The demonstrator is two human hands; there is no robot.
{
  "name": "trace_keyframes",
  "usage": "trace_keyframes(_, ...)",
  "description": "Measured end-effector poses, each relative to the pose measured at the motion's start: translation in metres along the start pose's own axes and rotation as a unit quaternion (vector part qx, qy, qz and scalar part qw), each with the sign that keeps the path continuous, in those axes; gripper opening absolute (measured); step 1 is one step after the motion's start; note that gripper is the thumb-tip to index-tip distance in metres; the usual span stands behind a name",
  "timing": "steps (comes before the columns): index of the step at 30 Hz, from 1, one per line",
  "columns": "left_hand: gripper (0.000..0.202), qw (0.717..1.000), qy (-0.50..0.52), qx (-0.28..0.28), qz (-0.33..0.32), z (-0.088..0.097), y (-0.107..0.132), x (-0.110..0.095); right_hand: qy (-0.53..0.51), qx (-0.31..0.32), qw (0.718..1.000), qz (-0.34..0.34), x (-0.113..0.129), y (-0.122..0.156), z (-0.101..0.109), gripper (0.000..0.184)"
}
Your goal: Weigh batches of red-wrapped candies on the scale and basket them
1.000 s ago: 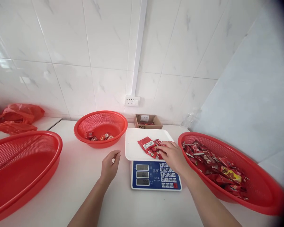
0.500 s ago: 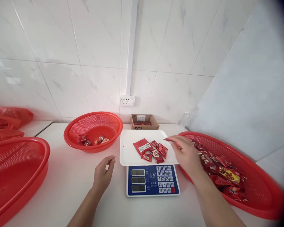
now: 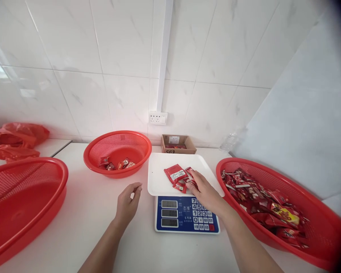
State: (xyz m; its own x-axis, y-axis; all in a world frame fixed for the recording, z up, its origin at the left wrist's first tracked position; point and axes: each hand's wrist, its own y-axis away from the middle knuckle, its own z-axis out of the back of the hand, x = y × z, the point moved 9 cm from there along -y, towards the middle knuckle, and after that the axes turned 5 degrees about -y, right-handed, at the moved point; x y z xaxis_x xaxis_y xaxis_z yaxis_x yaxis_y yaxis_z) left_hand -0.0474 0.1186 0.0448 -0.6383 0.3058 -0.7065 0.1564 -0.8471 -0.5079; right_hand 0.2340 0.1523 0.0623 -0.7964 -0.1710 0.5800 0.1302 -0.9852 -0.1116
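A blue electronic scale (image 3: 184, 218) with a white weighing tray (image 3: 161, 178) stands in front of me. A few red snack packets (image 3: 176, 174) lie on the tray. My right hand (image 3: 204, 191) rests over the packets on the tray's right side, fingers curled on them. My left hand (image 3: 128, 203) hovers above the white table left of the scale, fingers loosely curled, holding nothing. A large red basket (image 3: 318, 250) full of red packets (image 3: 267, 204) sits at the right.
A round red basket (image 3: 116, 142) with a few packets stands behind my left hand. Another big red basket (image 3: 25, 197) sits at the far left, red plastic bags (image 3: 17, 140) behind it. A small cardboard box (image 3: 177, 144) and a wall socket (image 3: 158, 118) are by the tiled wall.
My right hand moved from over the right basket's rim back onto the packets on the scale tray. My left hand stayed in place. The view shifted slightly.
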Motion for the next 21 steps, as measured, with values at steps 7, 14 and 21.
trace_keyframes(7,0.021,1.000,0.009,-0.001,-0.007,0.002,0.001,-0.002,-0.028,-0.086,0.996,0.023,-0.011,0.015,0.030,0.059)
trace_keyframes(14,0.019,1.000,0.014,0.004,-0.007,-0.001,0.002,-0.001,0.078,-0.170,0.981,-0.055,-0.070,0.064,0.077,0.060)
trace_keyframes(21,0.020,1.000,-0.002,0.004,0.002,-0.003,0.002,-0.002,0.121,-0.105,0.977,-0.142,-0.129,0.089,0.069,0.057)
